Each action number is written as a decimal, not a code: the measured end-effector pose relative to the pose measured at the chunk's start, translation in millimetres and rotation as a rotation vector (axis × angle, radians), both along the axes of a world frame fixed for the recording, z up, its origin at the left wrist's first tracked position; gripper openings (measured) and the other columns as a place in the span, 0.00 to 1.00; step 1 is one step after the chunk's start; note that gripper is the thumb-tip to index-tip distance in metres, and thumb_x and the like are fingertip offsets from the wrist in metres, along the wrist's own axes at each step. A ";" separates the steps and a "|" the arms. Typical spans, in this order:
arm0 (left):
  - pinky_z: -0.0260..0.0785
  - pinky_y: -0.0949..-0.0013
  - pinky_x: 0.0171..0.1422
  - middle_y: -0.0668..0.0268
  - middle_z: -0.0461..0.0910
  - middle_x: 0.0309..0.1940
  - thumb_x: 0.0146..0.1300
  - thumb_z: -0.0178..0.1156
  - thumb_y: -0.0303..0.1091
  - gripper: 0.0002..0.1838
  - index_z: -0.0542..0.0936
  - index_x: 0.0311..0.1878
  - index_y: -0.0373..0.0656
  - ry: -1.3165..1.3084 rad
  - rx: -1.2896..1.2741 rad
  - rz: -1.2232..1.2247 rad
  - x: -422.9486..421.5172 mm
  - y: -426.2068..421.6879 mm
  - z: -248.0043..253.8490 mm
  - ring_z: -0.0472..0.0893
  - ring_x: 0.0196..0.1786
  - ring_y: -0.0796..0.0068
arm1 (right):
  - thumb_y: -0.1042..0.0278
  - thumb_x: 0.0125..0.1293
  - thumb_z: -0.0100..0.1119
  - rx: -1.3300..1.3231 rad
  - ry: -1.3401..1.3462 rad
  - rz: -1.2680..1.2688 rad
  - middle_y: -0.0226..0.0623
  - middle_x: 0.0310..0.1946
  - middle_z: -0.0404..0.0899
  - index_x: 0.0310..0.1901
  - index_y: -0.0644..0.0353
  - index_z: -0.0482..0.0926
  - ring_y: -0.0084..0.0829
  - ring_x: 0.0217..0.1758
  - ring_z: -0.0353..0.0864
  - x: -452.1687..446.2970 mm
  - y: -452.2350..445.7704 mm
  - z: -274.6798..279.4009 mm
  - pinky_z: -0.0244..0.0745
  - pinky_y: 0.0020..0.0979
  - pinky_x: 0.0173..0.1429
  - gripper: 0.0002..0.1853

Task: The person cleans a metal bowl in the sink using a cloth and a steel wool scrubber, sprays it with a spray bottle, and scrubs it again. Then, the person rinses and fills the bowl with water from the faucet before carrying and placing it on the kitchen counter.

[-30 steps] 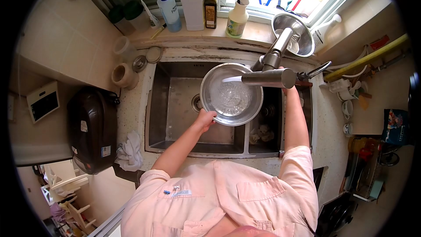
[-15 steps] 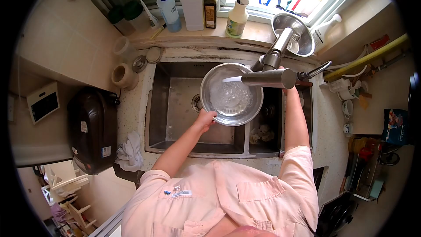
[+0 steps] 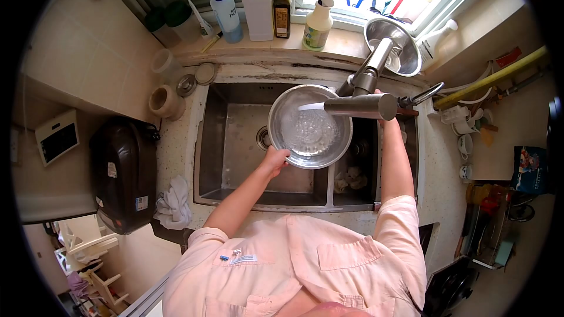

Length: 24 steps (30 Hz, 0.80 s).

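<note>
Over the sink (image 3: 235,141), a round metal bowl (image 3: 279,135) holds bubbling water. My left hand (image 3: 275,161) grips its lower left rim, thumb on the edge. A stream of water runs into the bowl from the metal faucet (image 3: 358,106), whose spout reaches across the bowl's upper right. My right hand (image 3: 386,122) is at the far end of that spout, mostly covered by it. Its fingers are hidden, so whether it grasps the faucet cannot be seen.
Behind the sink, the ledge carries a spray bottle (image 3: 318,23), several other bottles and a second metal bowl (image 3: 414,53). A white cloth (image 3: 173,202) lies on the left counter beside a dark brown appliance (image 3: 123,170). Cups (image 3: 465,145) hang at the right.
</note>
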State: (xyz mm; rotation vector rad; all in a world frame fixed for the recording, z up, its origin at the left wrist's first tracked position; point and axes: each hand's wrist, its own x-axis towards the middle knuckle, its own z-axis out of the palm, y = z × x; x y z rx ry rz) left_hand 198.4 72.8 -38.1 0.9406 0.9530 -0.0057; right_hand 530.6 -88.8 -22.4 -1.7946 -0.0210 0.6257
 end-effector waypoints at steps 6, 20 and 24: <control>0.61 0.78 0.18 0.66 0.75 0.23 0.47 0.51 0.21 0.10 0.75 0.35 0.36 0.000 0.014 0.019 0.0 -1.1 0.2 0.72 0.20 0.80 | 0.56 0.60 0.49 0.020 -0.090 0.060 0.31 0.28 0.76 0.41 0.60 0.76 0.23 0.27 0.74 8.4 -3.0 -17.5 0.70 0.26 0.32 0.17; 0.60 0.78 0.17 0.66 0.75 0.22 0.47 0.51 0.21 0.09 0.75 0.33 0.33 -0.029 0.034 0.023 -0.2 -1.6 -1.0 0.72 0.19 0.79 | 0.51 0.56 0.50 -0.397 -0.445 0.249 0.56 0.29 0.77 0.28 0.71 0.78 0.47 0.37 0.78 49.7 9.1 -57.8 0.70 0.39 0.43 0.24; 0.60 0.77 0.16 0.66 0.75 0.22 0.47 0.52 0.21 0.07 0.75 0.32 0.34 -0.001 0.054 0.018 1.2 -2.0 -4.0 0.72 0.18 0.78 | 0.44 0.54 0.53 -0.425 -0.520 0.256 0.59 0.34 0.77 0.33 0.72 0.77 0.52 0.43 0.77 20.3 10.7 -43.9 0.70 0.42 0.48 0.29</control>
